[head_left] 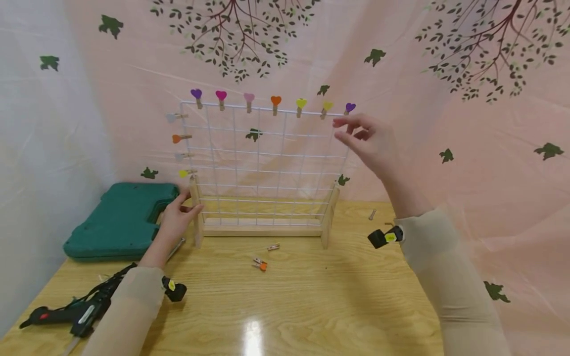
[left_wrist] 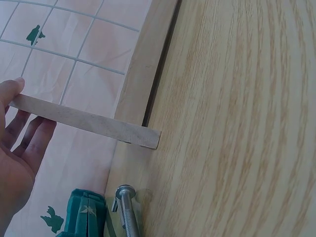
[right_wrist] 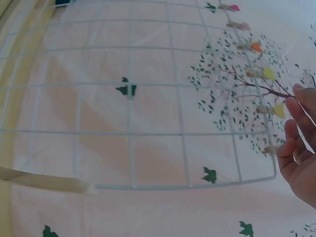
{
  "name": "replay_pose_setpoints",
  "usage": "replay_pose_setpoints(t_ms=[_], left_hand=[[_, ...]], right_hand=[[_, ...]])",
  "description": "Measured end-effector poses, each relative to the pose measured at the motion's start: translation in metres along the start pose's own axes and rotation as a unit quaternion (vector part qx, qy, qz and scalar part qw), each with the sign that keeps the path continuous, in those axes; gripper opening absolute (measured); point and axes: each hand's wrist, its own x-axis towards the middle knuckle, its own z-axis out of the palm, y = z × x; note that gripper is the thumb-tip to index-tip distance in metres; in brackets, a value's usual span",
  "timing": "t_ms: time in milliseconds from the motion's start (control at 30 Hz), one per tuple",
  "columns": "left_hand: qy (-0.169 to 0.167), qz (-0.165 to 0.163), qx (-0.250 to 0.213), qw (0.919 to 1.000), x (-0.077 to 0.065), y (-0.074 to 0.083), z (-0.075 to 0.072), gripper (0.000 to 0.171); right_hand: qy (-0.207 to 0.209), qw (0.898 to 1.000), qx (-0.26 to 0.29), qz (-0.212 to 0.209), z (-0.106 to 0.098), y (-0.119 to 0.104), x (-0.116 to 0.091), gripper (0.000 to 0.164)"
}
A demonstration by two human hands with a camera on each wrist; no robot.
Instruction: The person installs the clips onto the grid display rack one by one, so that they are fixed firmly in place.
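Note:
A white wire grid stands upright in a wooden stand. My left hand grips the stand's left post, thumb on one side and fingers on the other. Heart-topped mini clothespins line the grid's top edge and upper left side. At the top right corner is my right hand, its thumb and fingers parted with nothing between them. Nearest to its fingertips are a purple heart clothespin and a yellow heart clothespin.
Loose mini clothespins, one with an orange heart, lie before the stand. Another small clothespin lies to its right. A green case and a black glue gun occupy the left side, beside a metal bolt.

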Motion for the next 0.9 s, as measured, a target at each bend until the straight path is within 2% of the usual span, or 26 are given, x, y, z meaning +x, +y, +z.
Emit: replay_pose_setpoints(t_ms=[233,300,467,600,833,900], left_hand=[[-0.001,0.006,0.002,1.0000,0.000,-0.001,0.000,0.068],[0.002,0.003,0.001,1.0000,-0.001,0.000,0.000,0.067],[0.008,0.007,-0.001,0.9999,0.000,0.001,0.000,0.064],[0.010,0.011,-0.004,0.9999,0.001,0.002,0.001,0.062],[0.014,0.014,-0.002,0.9998,-0.001,0.005,0.000,0.063],[0.015,0.010,-0.002,0.9998,-0.002,0.005,0.000,0.063]], right_hand=[[-0.101,0.994,0.026,0.015,0.052,0.013,-0.043,0.030],[-0.133,0.990,0.035,0.018,0.069,0.020,-0.056,0.032],[-0.199,0.978,0.063,0.019,0.119,0.054,-0.091,0.038],[-0.251,0.966,0.057,0.008,0.152,0.073,-0.118,0.040],[-0.299,0.952,0.063,-0.015,0.192,0.093,-0.148,0.037],[-0.314,0.947,0.069,-0.002,0.200,0.096,-0.154,0.034]])
